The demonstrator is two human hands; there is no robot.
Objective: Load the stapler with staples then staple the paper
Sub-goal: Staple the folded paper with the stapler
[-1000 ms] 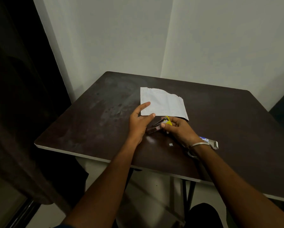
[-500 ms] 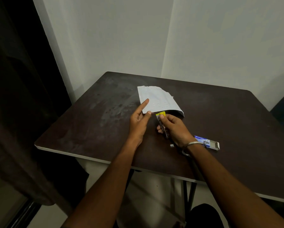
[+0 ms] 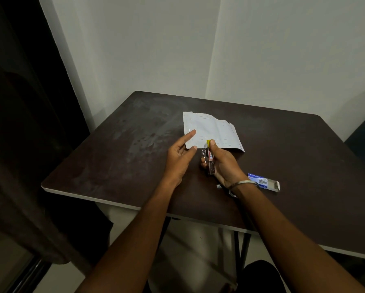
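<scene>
A white sheet of paper [image 3: 211, 130] with a torn top edge lies on the dark table [image 3: 118, 157]. My left hand [image 3: 180, 157] pinches the paper's near left corner between thumb and index finger. My right hand [image 3: 223, 163] is closed around a small metal stapler [image 3: 210, 160] with a yellow tip; the tip sits at the paper's near edge, just right of my left thumb. A blue staple box [image 3: 262, 181], open at its right end, lies on the table by my right wrist.
A small loose strip of staples [image 3: 219, 186] lies next to my right wrist. The table's near edge runs from lower left to lower right. White walls meet in a corner behind the table; a dark curtain hangs at the left.
My right hand turned the stapler from lying sideways to pointing at the paper and brought its tip to the near edge. My left hand briefly lifted the paper's corner; the paper now lies flatter.
</scene>
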